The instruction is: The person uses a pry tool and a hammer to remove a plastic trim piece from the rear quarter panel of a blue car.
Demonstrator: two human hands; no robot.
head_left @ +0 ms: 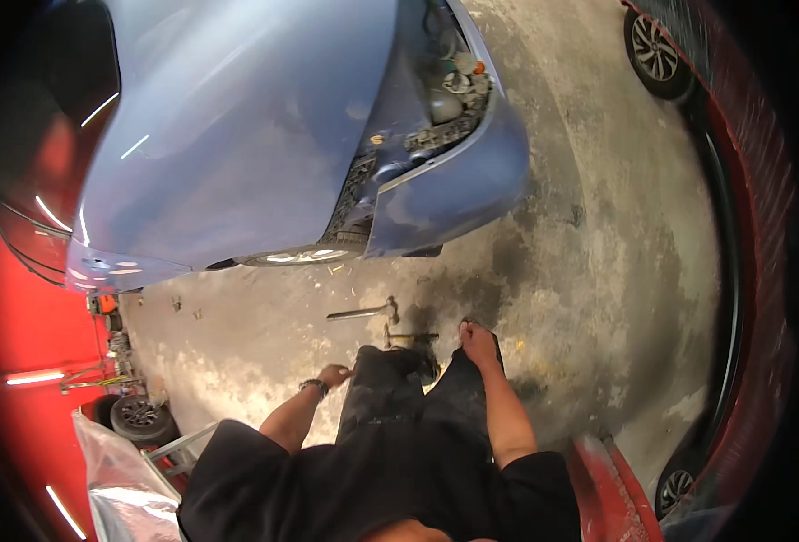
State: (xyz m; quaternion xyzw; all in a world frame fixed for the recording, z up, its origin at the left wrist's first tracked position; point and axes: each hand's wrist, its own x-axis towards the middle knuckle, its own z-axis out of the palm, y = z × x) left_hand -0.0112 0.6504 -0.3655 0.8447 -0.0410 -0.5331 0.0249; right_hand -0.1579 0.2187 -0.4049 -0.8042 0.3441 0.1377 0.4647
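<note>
My left hand hangs beside my left thigh, its fingers curled in and their tips close to the dark trousers. Over my right knee is my right hand, closed with thumb and fingers together. What either hand holds, if anything, is too small to make out. On the concrete floor ahead of my knees lies a hammer, head to the right. A second hammer-like tool lies just nearer, partly covered by my left knee. Beyond them stands a blue car with its headlight opening bare and the bumper corner standing off the fender.
A dark red car lines the right side. At the left are a loose wheel, a red wall and plastic sheeting. A red object sits close behind my right elbow. Small debris dots the floor.
</note>
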